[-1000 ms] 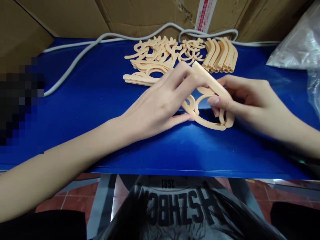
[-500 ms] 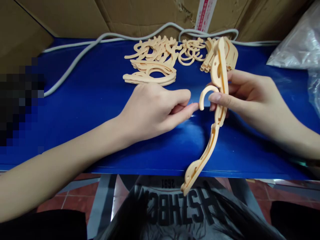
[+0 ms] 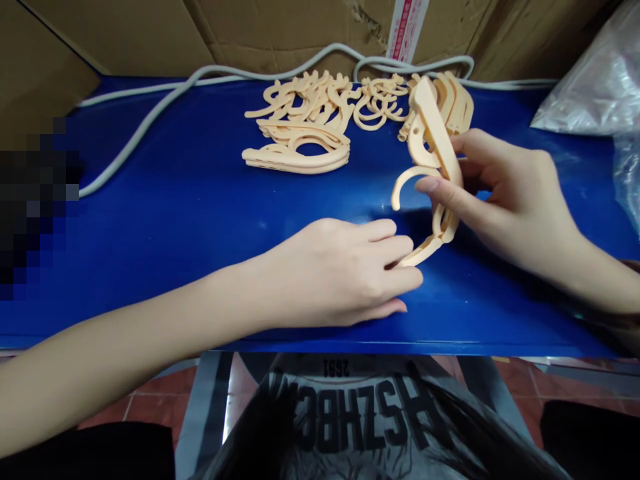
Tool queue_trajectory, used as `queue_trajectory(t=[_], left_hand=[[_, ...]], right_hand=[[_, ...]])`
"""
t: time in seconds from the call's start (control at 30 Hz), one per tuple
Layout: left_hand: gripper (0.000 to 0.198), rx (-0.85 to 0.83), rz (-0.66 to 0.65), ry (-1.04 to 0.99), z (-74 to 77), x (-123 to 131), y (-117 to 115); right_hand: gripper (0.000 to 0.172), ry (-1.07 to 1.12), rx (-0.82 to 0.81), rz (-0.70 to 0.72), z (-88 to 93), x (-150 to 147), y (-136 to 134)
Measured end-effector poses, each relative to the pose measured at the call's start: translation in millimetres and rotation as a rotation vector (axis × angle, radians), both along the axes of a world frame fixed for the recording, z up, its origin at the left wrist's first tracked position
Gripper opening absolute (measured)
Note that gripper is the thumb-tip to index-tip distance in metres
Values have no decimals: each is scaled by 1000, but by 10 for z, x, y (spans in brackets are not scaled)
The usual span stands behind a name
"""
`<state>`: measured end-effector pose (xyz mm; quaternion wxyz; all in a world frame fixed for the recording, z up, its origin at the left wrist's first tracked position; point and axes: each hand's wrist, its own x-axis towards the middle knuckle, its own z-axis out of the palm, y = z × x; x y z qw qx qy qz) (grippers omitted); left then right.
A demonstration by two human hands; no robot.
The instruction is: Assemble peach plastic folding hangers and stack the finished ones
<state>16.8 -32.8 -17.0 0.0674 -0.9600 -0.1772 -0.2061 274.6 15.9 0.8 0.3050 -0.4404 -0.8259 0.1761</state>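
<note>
Lower arm [image 3: 424,253], dangling a moment ago, sits gripped in my left hand [image 3: 345,277] | right hand [image 3: 510,193] pinches folding hanger [image 3: 444,141] mid-body | I control both halves

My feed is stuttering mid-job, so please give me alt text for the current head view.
The right hand grips a jointed cream hanger near its curved hook, while the left hand holds its lower arm, over a blue table. Behind lie stacked folded hangers, loose curved pieces and a white cable.

Hangers [image 3: 295,161] on table [image 3: 200,207], cable [image 3: 213,69] behind (bag [image 3: 590,83] right)
</note>
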Motion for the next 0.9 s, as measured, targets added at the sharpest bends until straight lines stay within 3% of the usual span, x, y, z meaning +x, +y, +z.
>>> queue_trajectory(t=[0.1,0.23,0.5,0.63,0.9], left_hand=[[12,19,27,61,12,-14,62],[24,26,111,93,37,-65,143],[32,-224,225,-16,25,-87,183],[28,-337,256,-113,23,-74,146],[25,-411,324,-171,33,-78,120]], right_hand=[[54,8,-11,8,-7,12,23],[54,-43,-6,26,-8,23,43],[49,-125,43,75,38,34,14],[48,-1,-131,83,54,32,1],[34,331,-650,109,23,-41,12]])
